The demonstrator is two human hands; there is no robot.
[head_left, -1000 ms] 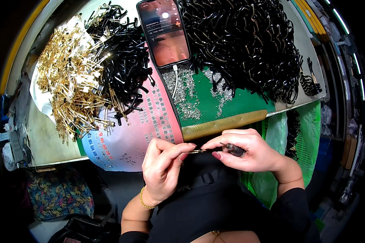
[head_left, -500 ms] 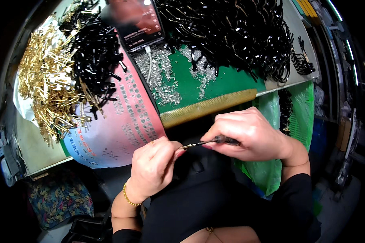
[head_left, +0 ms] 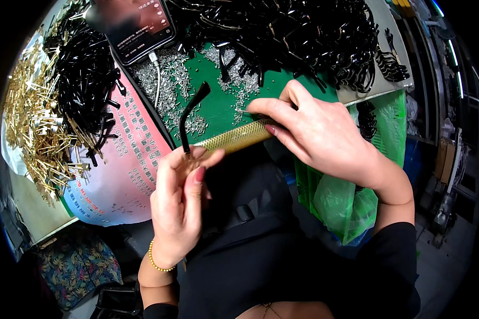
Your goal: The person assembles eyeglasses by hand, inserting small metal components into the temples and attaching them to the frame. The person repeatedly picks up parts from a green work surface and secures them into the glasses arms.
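Note:
A black eyeglass temple [head_left: 188,119] with a curved tip stands up from my left hand [head_left: 176,204], held between its fingers over the front edge of the table. My right hand [head_left: 327,133] reaches over the green mat [head_left: 213,103]. Its index fingertip is beside the small silver metal pieces [head_left: 245,87]; thumb and index are apart. Whether a tiny piece touches that fingertip is too small to tell. More small silver pieces [head_left: 178,80] lie scattered left of it. A large heap of black temples [head_left: 298,37] covers the back of the table.
At the left are a pile of gold-coloured metal parts [head_left: 32,127] and black temples [head_left: 82,74]. A phone [head_left: 141,32] with a white cable [head_left: 157,80] lies on the table. A yellow mesh-patterned strip [head_left: 239,136] lines the front edge. Green bag [head_left: 351,202] hangs at right.
My hands have moved apart. My left hand has turned and now holds the temple upright. My right hand has let go of it and moved up over the mat. The view has shifted slightly.

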